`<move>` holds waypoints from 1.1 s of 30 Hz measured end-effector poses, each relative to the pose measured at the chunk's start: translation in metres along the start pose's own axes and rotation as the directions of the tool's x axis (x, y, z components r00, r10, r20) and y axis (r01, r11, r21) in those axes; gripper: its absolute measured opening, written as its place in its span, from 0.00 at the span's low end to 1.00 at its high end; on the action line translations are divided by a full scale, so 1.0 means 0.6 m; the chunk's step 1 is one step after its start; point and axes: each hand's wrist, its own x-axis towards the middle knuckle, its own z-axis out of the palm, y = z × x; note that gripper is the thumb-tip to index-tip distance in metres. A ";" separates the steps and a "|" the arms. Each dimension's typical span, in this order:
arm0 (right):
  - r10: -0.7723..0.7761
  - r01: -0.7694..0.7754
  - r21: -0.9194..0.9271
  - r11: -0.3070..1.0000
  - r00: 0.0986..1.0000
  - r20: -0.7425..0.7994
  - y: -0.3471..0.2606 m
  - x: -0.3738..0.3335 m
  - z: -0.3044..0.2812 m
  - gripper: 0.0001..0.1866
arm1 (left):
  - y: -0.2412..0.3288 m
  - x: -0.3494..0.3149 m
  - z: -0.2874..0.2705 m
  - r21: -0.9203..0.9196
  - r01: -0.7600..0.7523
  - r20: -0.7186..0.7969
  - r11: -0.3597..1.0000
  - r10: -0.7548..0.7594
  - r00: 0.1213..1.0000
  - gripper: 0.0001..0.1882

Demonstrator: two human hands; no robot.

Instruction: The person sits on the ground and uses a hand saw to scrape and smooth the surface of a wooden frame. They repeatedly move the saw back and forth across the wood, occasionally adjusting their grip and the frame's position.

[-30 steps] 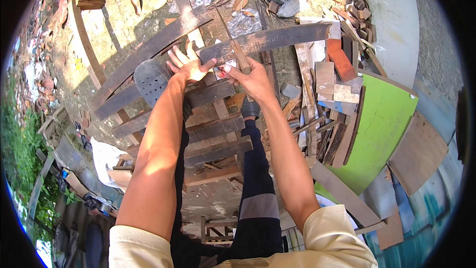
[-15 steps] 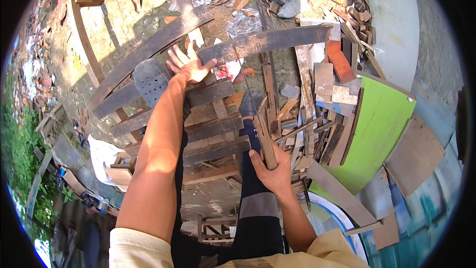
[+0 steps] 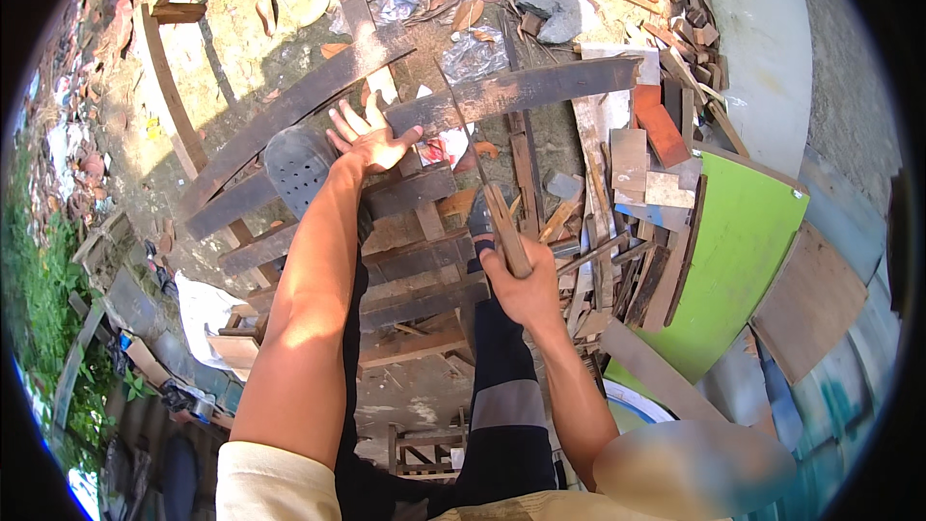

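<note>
Wood-handled saw [image 3: 506,227] in closed grip of right hand [image 3: 529,291]; blade [image 3: 476,152] crosses dark plank [image 3: 555,84]. Handle sits farther from body than half a second ago: probably mid-stroke, cut depth unclear. Left hand [image 3: 372,143], fingers spread, rests at plank's left end.

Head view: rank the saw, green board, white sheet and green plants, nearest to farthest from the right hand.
1. Saw, held in the right hand.
2. Green board, to its right.
3. White sheet, beyond the left forearm.
4. Green plants, far left.
</note>
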 end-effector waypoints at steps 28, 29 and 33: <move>-0.137 0.127 0.129 0.983 0.988 0.069 0.016 -0.008 -0.011 0.18 | 0.011 -0.006 0.008 -0.034 -0.036 -0.056 0.999 0.034 0.998 0.66; -0.224 0.226 0.006 0.974 0.969 -0.105 0.036 -0.010 -0.004 0.18 | 0.018 -0.004 0.008 -0.040 -0.051 -0.072 0.998 0.048 0.996 0.67; -0.057 0.052 -0.048 0.997 0.993 -0.108 0.020 -0.008 0.016 0.15 | 0.015 0.004 0.013 -0.006 -0.019 -0.076 1.000 0.019 0.997 0.68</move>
